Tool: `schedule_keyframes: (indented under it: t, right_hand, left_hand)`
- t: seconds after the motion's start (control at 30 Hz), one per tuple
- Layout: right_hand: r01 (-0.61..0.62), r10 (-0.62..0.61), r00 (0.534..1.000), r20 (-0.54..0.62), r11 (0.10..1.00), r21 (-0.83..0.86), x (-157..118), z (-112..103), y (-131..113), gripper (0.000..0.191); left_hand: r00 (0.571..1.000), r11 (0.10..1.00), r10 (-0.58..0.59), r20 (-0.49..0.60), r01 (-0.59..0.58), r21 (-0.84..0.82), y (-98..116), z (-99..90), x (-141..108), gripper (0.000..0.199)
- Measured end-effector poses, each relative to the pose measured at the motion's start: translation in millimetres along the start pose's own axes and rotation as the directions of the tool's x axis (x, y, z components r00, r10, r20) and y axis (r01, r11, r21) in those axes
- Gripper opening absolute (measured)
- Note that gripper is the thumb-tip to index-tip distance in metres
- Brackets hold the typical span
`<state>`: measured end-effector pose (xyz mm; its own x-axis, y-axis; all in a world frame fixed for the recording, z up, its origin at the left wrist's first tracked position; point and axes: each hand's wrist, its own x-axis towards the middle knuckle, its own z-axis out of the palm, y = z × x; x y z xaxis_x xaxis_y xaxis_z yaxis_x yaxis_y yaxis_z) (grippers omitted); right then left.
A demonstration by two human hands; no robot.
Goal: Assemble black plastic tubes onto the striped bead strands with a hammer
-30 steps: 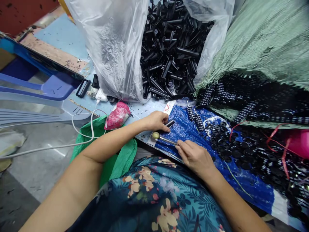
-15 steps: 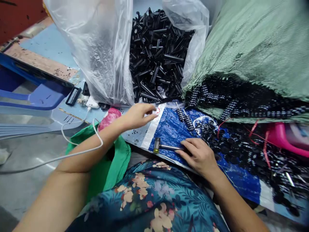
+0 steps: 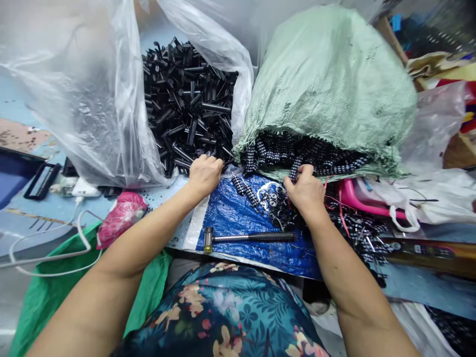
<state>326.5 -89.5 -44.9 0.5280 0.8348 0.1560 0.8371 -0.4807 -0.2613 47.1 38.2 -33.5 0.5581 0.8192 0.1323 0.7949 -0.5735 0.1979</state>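
Left hand [image 3: 206,174]: curled beside black tubes [image 3: 192,130], its hold hidden from my camera. Right hand [image 3: 305,191]: closed round a studded roller [image 3: 296,168] at the green sack's [image 3: 330,89] mouth. Hammer [image 3: 253,238]: laid on blue sheet [image 3: 234,215], I judge to free both hands.

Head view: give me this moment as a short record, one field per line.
Left hand: at the near edge of the black parts; what it holds is hidden
Right hand: at a dotted black piece by the green sack; hold unclear
Hammer: lying on the blue sheet, neither hand on it
Clear bag: open, black parts inside
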Motion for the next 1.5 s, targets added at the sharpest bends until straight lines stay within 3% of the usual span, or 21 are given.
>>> schedule_keyframes:
  t: [0.13,0.23,0.3,0.4,0.5,0.53,0.6,0.67,0.77,0.87,0.97,1.07,1.1,1.17,1.2,1.23,1.27,1.33,1.4,1.5]
  right_hand:
    - [0.06,-0.026,0.995,-0.097,0.93,0.362,-18,-8,9,0.047]
    - [0.121,-0.073,0.993,-0.097,0.683,0.72,-51,-13,9,0.054]
    - [0.033,-0.104,0.995,0.014,0.444,0.896,-74,-12,-1,0.053]
    - [-0.284,-0.12,0.946,0.3,0.134,0.949,-97,-10,-24,0.047]
    - [-0.478,-0.062,0.877,0.476,-0.036,0.878,-105,-9,-46,0.052]
    - [-0.503,-0.058,0.864,0.5,-0.069,0.862,-106,-10,-52,0.05]
    - [-0.521,-0.076,0.854,0.515,-0.114,0.846,-109,-12,-60,0.046]
    - [-0.509,-0.089,0.861,0.501,-0.147,0.848,-112,-15,-65,0.044]
    - [-0.48,-0.098,0.877,0.47,-0.201,0.854,-118,-18,-69,0.044]
    - [-0.442,-0.067,0.895,0.441,-0.255,0.86,-123,-16,-76,0.041]
    - [-0.396,0.004,0.912,0.411,-0.254,0.882,-127,-9,-83,0.043]
    - [-0.38,0.0,0.923,0.385,-0.155,0.912,-129,-3,-82,0.05]
    - [-0.332,-0.02,0.943,0.332,-0.078,0.94,-129,-2,-78,0.053]
    - [-0.11,-0.111,0.986,0.127,0.152,0.982,-129,-1,-65,0.071]
    - [0.049,-0.198,0.98,0.007,0.279,0.959,-128,-1,-58,0.086]
    - [0.217,-0.307,0.947,-0.098,0.383,0.898,-128,-1,-51,0.1]
    - [0.37,-0.414,0.893,-0.178,0.448,0.814,-127,-2,-45,0.108]
    - [0.581,-0.562,0.78,-0.276,0.486,0.653,-126,-5,-39,0.108]
    - [0.668,-0.593,0.727,-0.347,0.49,0.56,-126,-8,-40,0.103]
    - [0.692,-0.575,0.717,-0.394,0.515,0.506,-129,-13,-46,0.103]
  left_hand:
    - [0.97,0.971,-0.131,-0.202,0.085,-0.224,-8,-19.6,-28,0.028]
    - [0.918,0.828,-0.281,-0.281,0.083,-0.555,-3,-27.5,-49,0.017]
    - [0.893,0.628,-0.401,-0.202,0.108,-0.77,7,-29.8,-60,0.012]
    - [0.879,0.202,-0.474,0.057,0.171,-0.964,25,-32.4,-71,0.015]
    - [0.89,-0.203,-0.34,0.303,0.245,-0.948,41,-36.2,-78,0.018]
    - [0.89,-0.292,-0.276,0.362,0.281,-0.914,45,-37.0,-81,0.021]
    - [0.884,-0.387,-0.181,0.431,0.339,-0.857,53,-36.3,-87,0.026]
    - [0.881,-0.395,-0.135,0.453,0.371,-0.84,61,-32.0,-94,0.029]
    - [0.893,-0.335,-0.093,0.441,0.389,-0.858,72,-21.9,-101,0.028]
    - [0.912,-0.21,-0.063,0.405,0.384,-0.899,87,-13.6,-104,0.03]
    - [0.953,-0.042,-0.064,0.297,0.295,-0.955,104,-9.2,-102,0.035]
    - [0.972,0.114,-0.068,0.224,0.231,-0.966,115,-8.8,-100,0.028]
    - [0.97,0.138,-0.067,0.234,0.241,-0.961,114,-9.6,-100,0.026]
    - [0.959,0.139,-0.064,0.276,0.283,-0.949,109,-12.5,-101,0.028]
    - [0.953,0.128,-0.056,0.299,0.303,-0.944,105,-14.2,-102,0.03]
    - [0.947,0.121,-0.047,0.317,0.32,-0.94,100,-15.8,-103,0.031]
    - [0.944,0.122,-0.037,0.327,0.329,-0.936,96,-17.2,-105,0.033]
    - [0.942,0.14,-0.019,0.336,0.335,-0.932,90,-18.5,-107,0.036]
    - [0.937,0.132,-0.025,0.35,0.35,-0.928,90,-17.9,-109,0.041]
    - [0.924,0.076,-0.112,0.366,0.375,-0.924,95,-15.0,-110,0.053]
